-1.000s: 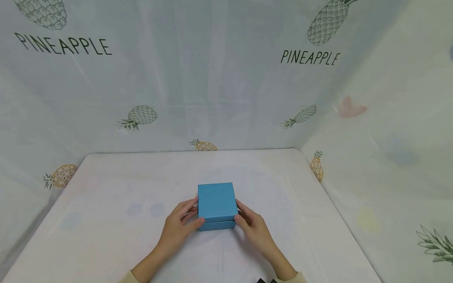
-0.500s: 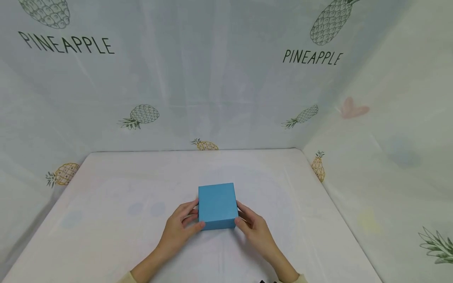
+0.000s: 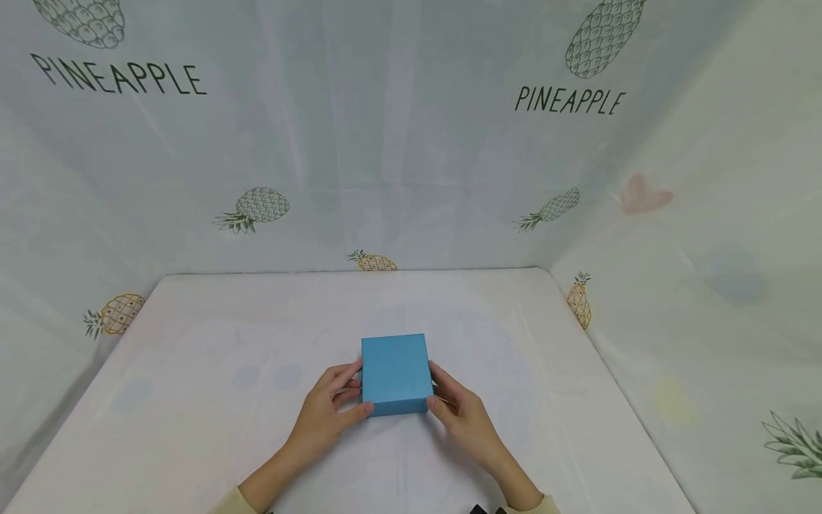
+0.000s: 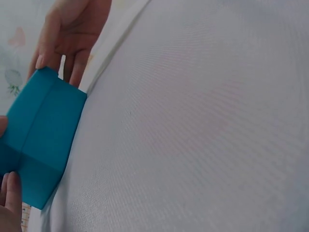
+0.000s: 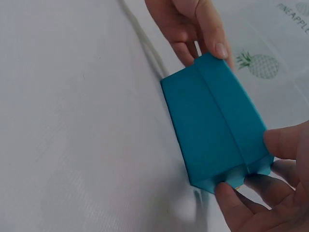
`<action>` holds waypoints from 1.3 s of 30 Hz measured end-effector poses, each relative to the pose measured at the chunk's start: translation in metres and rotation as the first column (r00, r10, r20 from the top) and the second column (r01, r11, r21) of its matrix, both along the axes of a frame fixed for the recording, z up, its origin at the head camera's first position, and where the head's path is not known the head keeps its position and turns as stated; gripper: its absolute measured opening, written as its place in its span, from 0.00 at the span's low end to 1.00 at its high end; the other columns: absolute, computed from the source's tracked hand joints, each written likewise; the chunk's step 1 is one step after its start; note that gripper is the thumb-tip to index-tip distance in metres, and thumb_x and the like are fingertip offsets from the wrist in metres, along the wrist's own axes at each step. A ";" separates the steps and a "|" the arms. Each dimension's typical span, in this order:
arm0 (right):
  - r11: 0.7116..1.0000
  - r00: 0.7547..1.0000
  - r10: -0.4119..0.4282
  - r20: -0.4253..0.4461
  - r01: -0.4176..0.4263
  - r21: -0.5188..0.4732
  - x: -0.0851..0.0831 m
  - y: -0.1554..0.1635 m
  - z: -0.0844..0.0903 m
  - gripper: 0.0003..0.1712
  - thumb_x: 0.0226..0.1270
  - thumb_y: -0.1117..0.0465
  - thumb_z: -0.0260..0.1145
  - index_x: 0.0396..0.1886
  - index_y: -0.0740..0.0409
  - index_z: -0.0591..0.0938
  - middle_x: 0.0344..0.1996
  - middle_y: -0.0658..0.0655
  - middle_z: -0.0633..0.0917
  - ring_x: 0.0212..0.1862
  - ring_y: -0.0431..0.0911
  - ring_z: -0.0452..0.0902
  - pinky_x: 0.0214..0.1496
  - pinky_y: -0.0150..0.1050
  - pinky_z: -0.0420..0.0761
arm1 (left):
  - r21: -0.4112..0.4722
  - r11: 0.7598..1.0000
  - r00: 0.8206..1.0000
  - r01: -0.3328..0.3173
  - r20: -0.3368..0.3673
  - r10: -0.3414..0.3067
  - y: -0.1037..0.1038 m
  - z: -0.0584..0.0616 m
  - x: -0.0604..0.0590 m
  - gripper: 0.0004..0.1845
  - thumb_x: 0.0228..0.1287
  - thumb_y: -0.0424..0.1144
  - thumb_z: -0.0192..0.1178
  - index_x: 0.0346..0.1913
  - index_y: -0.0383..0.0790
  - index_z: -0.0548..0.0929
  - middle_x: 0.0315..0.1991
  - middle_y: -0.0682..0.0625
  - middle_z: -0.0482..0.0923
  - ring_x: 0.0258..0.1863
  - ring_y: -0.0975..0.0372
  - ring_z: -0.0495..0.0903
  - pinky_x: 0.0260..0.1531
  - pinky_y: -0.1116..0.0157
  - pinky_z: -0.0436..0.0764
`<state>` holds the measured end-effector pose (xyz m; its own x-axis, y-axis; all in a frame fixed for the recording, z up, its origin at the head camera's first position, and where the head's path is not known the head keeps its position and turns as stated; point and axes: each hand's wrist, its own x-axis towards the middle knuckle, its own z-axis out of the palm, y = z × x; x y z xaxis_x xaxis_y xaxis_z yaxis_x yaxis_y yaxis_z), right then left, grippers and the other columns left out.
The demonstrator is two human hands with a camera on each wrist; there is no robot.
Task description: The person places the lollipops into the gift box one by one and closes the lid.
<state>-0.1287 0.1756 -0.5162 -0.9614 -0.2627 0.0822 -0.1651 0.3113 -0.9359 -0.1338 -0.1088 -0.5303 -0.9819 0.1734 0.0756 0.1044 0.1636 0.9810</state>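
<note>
Between both hands is a square blue lidded box (image 3: 396, 371), its smooth top facing up. My left hand (image 3: 322, 410) grips its left side, thumb at the near left corner and fingers along the side. On the opposite side my right hand (image 3: 467, 421) holds it the same way, thumb at the near right corner. Both wrist views show a seam along the side of the box (image 5: 207, 116) where lid and base meet. What the box contains is hidden.
A white cloth with faint pale blotches covers the table (image 3: 257, 321). Behind and to the right hangs a pineapple-print curtain (image 3: 398, 143). Beige sleeve cuffs (image 3: 234, 502) show at the bottom edge.
The lid has come down over the base: the dark gap and the strip of base on the near side have gone from the head view. Both hands keep nearly the same place.
</note>
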 end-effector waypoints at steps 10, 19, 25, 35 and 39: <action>0.997 0.999 0.051 -0.018 -0.050 0.051 -0.003 0.004 0.000 0.37 0.81 0.57 0.66 0.83 0.55 0.65 0.78 0.60 0.71 0.72 0.57 0.76 0.69 0.46 0.79 | -0.011 1.000 0.999 0.002 0.033 -0.002 0.000 0.000 -0.001 0.45 0.59 0.38 0.81 0.78 0.43 0.72 0.68 0.46 0.71 0.61 0.55 0.81 0.64 0.68 0.79; 0.995 0.999 0.053 0.005 -0.053 0.089 -0.002 0.005 0.001 0.36 0.81 0.58 0.66 0.83 0.56 0.66 0.77 0.60 0.72 0.71 0.57 0.77 0.69 0.46 0.79 | -0.019 1.000 0.998 0.011 0.058 -0.010 -0.001 0.001 -0.001 0.44 0.60 0.37 0.80 0.78 0.42 0.72 0.68 0.45 0.71 0.61 0.55 0.81 0.63 0.66 0.79; 0.994 0.998 0.062 -0.002 -0.062 0.093 -0.002 0.005 0.001 0.36 0.80 0.58 0.66 0.82 0.57 0.67 0.77 0.61 0.73 0.70 0.58 0.78 0.68 0.46 0.79 | -0.031 0.999 0.998 0.014 0.058 -0.012 -0.003 0.003 -0.001 0.44 0.60 0.38 0.80 0.78 0.41 0.72 0.67 0.46 0.72 0.61 0.56 0.81 0.63 0.66 0.80; 0.989 0.994 0.110 0.015 -0.111 0.103 -0.005 0.011 0.003 0.37 0.80 0.54 0.67 0.83 0.53 0.66 0.75 0.64 0.74 0.67 0.57 0.81 0.66 0.42 0.82 | -0.122 0.992 0.999 0.040 0.029 -0.036 -0.012 0.003 -0.002 0.45 0.61 0.44 0.80 0.80 0.48 0.70 0.67 0.48 0.74 0.59 0.58 0.82 0.62 0.64 0.81; 0.982 0.993 0.116 0.016 -0.117 0.147 -0.009 0.025 0.011 0.38 0.82 0.52 0.65 0.84 0.50 0.63 0.77 0.64 0.71 0.68 0.59 0.80 0.65 0.46 0.82 | -0.252 0.968 0.997 0.014 -0.065 -0.031 -0.036 0.009 -0.006 0.44 0.66 0.47 0.76 0.82 0.54 0.67 0.70 0.47 0.75 0.59 0.58 0.82 0.61 0.59 0.83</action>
